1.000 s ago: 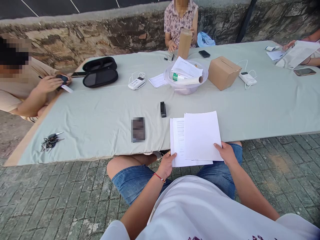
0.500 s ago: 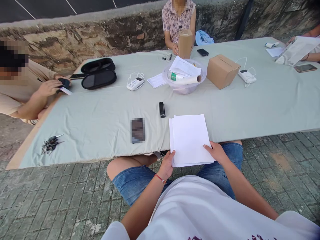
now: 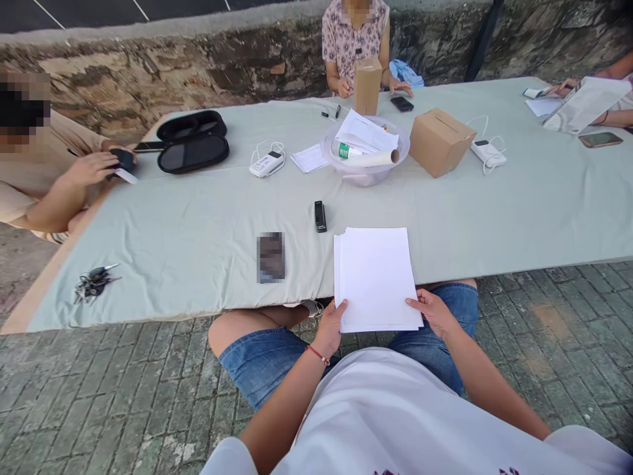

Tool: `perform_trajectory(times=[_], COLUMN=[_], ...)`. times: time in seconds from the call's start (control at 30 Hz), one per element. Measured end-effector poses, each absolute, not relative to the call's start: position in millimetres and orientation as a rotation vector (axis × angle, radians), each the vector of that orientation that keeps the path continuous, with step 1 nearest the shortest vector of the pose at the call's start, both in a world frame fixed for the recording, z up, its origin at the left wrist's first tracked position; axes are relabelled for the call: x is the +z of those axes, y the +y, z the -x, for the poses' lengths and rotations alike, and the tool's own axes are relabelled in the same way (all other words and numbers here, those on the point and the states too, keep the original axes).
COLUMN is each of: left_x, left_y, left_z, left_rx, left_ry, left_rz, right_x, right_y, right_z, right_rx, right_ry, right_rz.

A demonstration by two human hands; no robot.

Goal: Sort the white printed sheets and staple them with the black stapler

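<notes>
A stack of white paper sheets (image 3: 378, 280) lies partly on the table's near edge and partly over my lap. Its left edges are slightly fanned out. My left hand (image 3: 332, 326) grips the lower left side, thumb on top and fingers underneath. At the lower right side, my right hand (image 3: 432, 313) holds the edge with its thumb over the paper; its other fingers are partly hidden. Just beyond the stack lies a small black stapler (image 3: 320, 216). A dark rectangular item (image 3: 271, 257), blurred out, rests to the left of the paper.
On the cloth-covered table (image 3: 198, 244) stand a plastic basin (image 3: 366, 175) with papers and a roll, a cardboard box (image 3: 440, 142) and a taller box (image 3: 366, 86). Keys (image 3: 96, 282) and a black case (image 3: 194, 155) lie left. Other people sit around the table.
The sheets have shifted slightly, and their right edges look more even. My right hand has moved a little to the right. Across the table, a person's hand has reached out towards a phone.
</notes>
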State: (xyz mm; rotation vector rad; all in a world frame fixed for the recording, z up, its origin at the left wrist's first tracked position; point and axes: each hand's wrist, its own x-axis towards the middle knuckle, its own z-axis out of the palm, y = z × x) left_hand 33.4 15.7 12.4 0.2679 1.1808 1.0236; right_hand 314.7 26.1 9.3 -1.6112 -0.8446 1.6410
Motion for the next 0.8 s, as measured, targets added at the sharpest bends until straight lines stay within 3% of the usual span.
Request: perform_trajectory(times=[0.27,0.8], left_x=[20,24], left_y=[10,11], left_z=[-18,-32], left_rx=[0.928,0.904], left_ry=[1.092,1.263], left_rz=[-0.334,-0.367], right_x=[7,-3], right_y=[36,38], right_z=[-314,-328], right_rx=[1.561,1.485], right_ry=[-0.623,-0.791], right_rz=[1.547,1.614])
